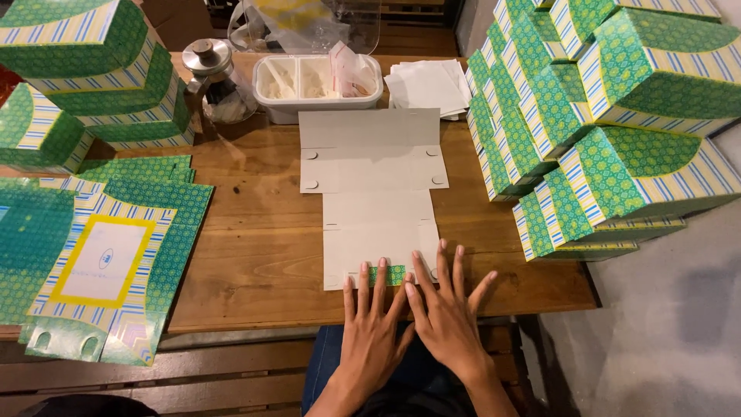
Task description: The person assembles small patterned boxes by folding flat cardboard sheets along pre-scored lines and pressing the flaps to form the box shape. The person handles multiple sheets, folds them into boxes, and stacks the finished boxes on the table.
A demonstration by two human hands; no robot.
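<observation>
While both hands are flat on it, the blank [374, 193] just lies there plain side up in the middle of the wooden table [255, 255], right in front of the person. It's an unfolded box cutout, and its long axis runs straight away from them, from the near table edge toward the white tub [316, 86] at the back. The wider half with the round tabs is the far one, the narrower half is close in. The left hand [372, 320] and the right hand [448, 313] sit side by side at the near end, palms down, fingers stretched out and spread, nothing gripped, just pressing on the card. Their fingertips cover the near edge, where a small green patterned flap [394, 274] peeks out between them, folded up onto the plain side. So the blank reaches out ahead of the fingers, wrists hanging off the table edge. Stacks of finished green boxes [617, 116] stand to the right, more on the left [100, 69], and flat printed sheets [108, 262] lie on the left. A glass jar [212, 81] sits by the tub.
</observation>
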